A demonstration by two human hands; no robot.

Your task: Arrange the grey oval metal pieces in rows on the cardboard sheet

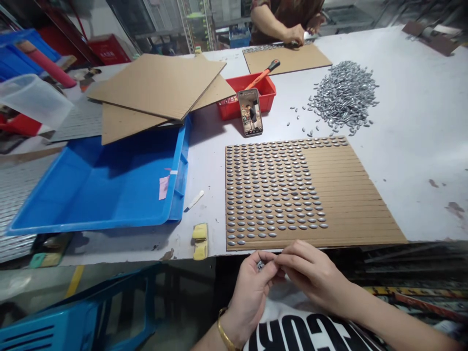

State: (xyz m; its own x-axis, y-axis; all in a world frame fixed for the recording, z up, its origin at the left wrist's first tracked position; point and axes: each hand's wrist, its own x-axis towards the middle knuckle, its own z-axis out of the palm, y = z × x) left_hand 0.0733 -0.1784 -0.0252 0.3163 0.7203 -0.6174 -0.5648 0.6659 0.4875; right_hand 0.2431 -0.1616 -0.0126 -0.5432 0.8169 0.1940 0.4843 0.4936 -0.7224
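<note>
Across the white desk (420, 146), the left hand (250, 295) pinches a small silver stud (260, 265) in its fingers (266, 256), the right hand (312, 268) closed against them; just beyond lies a cardboard sheet (360, 204), part-covered in stud rows.

head-worn view | faces forward, down | close above left hand (248, 297), right hand (314, 268)
</note>
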